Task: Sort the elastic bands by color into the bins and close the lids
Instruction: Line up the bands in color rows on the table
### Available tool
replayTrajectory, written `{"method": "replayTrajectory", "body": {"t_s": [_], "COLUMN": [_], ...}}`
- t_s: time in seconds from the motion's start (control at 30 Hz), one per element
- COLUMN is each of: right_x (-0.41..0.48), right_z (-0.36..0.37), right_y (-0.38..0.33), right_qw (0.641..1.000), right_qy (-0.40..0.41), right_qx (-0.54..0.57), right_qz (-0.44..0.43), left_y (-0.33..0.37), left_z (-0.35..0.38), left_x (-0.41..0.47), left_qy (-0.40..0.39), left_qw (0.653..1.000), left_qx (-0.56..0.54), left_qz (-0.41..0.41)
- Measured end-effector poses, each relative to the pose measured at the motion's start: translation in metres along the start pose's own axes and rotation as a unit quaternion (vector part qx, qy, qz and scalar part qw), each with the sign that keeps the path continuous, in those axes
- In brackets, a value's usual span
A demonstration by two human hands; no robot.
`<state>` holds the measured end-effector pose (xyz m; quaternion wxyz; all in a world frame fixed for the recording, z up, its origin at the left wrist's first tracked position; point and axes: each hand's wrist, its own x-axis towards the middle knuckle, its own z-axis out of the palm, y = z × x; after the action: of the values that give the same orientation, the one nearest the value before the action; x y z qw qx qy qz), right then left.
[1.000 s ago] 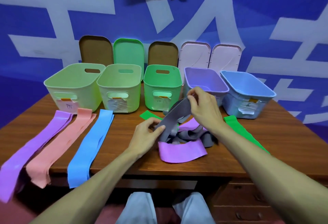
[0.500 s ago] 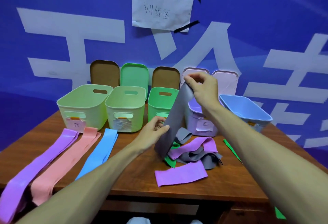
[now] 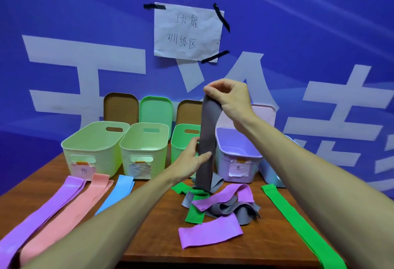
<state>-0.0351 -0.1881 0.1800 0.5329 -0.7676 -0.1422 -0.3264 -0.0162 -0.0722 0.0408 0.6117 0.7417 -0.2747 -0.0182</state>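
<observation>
Right hand (image 3: 230, 100) pinches the top end of the grey band (image 3: 206, 128), raised high, presumably to draw it free of the mixed pile (image 3: 221, 204) mid-worktop (image 3: 160, 236). Left hand (image 3: 189, 159) clasps the band's middle, thumb in front, probably steadying it. Lower end touches the pile.

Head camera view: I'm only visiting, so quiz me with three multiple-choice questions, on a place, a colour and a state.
1. Where does the pink band lie? A in a bin; B between the long purple band and the blue band; C on the pile.
2. What colour is the raised band that the right hand pinches? A green; B pink; C grey.
3. The lids are: A on the bins; B off, standing behind the bins; C flat on the table.
Answers: 1 B, flat between them; 2 C, a grey strip hangs from the pinch; 3 B, the bins stand open.
</observation>
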Motion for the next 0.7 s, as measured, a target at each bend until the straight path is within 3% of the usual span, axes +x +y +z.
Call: {"method": "replayTrajectory", "body": {"t_s": [0.17,0.33,0.47,0.6,0.7], "right_x": [0.004,-0.004,-0.02,-0.043,-0.051], "right_z": [0.008,0.028,0.062,0.098,0.12], "right_y": [0.002,0.028,0.055,0.069,0.081], "right_qw": [1.0,0.986,0.964,0.944,0.91], "right_qy": [0.015,-0.011,-0.11,-0.252,-0.335], "right_qx": [-0.024,-0.166,-0.243,-0.213,-0.245], "right_qz": [-0.01,-0.031,-0.016,-0.003,-0.002], "left_y": [-0.012,-0.029,-0.05,-0.071,-0.086], "left_z": [-0.012,-0.047,-0.073,-0.077,-0.073], "left_x": [-0.028,-0.072,-0.111,-0.14,-0.152], "left_qy": [-0.023,-0.034,-0.03,-0.018,0.0], "left_qw": [1.0,0.994,0.977,0.958,0.951], "left_qx": [0.005,0.053,0.113,0.12,0.116], "left_qz": [-0.011,-0.091,-0.179,-0.26,-0.286]}}
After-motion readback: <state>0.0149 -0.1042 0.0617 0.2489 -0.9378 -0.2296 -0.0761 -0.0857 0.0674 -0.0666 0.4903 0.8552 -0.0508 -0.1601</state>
